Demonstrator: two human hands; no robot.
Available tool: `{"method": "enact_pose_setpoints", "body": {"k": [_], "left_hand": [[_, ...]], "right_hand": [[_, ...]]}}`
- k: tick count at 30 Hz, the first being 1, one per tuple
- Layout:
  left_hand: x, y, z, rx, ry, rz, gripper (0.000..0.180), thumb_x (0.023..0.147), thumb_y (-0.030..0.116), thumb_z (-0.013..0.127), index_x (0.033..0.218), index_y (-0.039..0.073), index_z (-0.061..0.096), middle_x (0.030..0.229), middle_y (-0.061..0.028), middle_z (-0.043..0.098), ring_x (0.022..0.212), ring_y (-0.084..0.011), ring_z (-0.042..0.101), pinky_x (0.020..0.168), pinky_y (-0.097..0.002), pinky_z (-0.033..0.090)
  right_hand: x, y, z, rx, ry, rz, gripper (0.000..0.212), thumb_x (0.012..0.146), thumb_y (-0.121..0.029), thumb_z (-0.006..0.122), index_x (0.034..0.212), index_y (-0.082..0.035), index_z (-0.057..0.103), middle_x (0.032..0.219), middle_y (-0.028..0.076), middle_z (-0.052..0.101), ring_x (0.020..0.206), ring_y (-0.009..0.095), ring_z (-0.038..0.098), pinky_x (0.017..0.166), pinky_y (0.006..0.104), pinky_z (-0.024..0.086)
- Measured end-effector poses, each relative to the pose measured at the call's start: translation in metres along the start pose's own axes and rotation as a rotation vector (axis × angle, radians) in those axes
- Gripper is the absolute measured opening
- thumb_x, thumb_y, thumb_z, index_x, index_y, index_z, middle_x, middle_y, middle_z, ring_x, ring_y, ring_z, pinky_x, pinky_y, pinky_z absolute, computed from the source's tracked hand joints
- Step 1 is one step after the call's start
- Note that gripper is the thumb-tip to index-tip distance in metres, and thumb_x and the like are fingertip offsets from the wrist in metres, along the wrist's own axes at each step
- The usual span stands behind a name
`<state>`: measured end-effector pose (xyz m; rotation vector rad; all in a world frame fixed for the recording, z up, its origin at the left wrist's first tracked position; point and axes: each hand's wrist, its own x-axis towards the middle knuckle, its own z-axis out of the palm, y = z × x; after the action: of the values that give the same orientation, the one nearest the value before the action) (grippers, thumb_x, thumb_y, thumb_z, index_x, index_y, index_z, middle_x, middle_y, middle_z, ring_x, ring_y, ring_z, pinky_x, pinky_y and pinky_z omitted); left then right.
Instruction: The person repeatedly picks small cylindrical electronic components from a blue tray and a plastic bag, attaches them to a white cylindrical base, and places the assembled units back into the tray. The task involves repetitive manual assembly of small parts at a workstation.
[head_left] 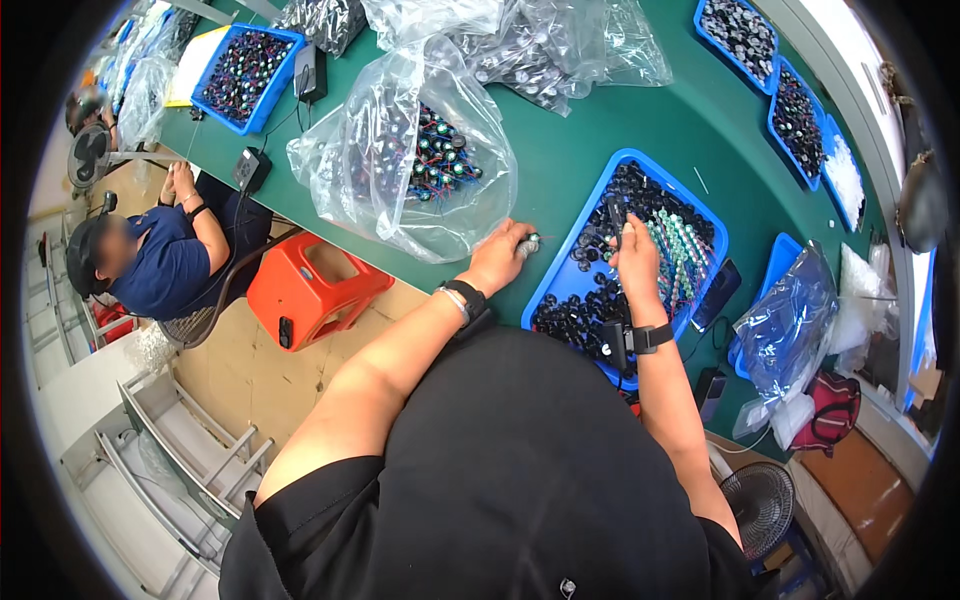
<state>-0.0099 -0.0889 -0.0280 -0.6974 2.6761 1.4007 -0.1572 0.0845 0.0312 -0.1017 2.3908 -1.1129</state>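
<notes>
My left hand (500, 255) rests at the table's near edge, fingers closed round a few small round electronic parts (533, 241) with pale green and silver faces. Just beyond it lies a big clear plastic bag (400, 165), its mouth showing many round parts with red and blue wires. Over the large blue tray (542, 290) my right hand (637, 258) grips a slim black tool (616, 212), whose exact kind I cannot make out. Heaps of black round caps (580, 318) lie in that tray beside rows of green and white beadlike parts (680, 245).
More clear bags (540, 60) lie at the back. Blue trays of parts stand at far left (262, 122) and far right (735, 75). A phone (716, 293) lies right of the large tray. A red stool (305, 290) and a seated person (165, 260) are at left.
</notes>
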Motion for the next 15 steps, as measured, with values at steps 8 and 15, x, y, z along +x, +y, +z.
{"method": "enact_pose_setpoints", "body": {"k": [8,15], "left_hand": [[-0.005,0.040,-0.073,-0.715,0.376,-0.015,0.028,0.089,0.004,0.055,0.116,0.004,0.051,0.105,-0.0081,0.058,0.084,-0.0143,0.060,0.069,-0.0278,0.052],[0.010,0.062,-0.101,-0.078,0.502,0.076,0.050,0.081,0.012,0.069,0.126,0.005,0.048,0.114,-0.0121,0.055,0.095,-0.0218,0.057,0.079,-0.0322,0.048]], "right_hand": [[-0.012,0.041,-0.034,0.035,0.200,-0.075,0.022,0.096,-0.019,0.046,0.105,-0.002,0.055,0.081,0.007,0.066,0.054,0.015,0.057,0.055,0.0312,0.046],[-0.046,0.078,-0.046,0.648,0.023,0.165,0.014,0.093,-0.012,0.050,0.104,-0.004,0.054,0.095,0.008,0.062,0.058,0.007,0.049,0.048,0.0202,0.037]]}}
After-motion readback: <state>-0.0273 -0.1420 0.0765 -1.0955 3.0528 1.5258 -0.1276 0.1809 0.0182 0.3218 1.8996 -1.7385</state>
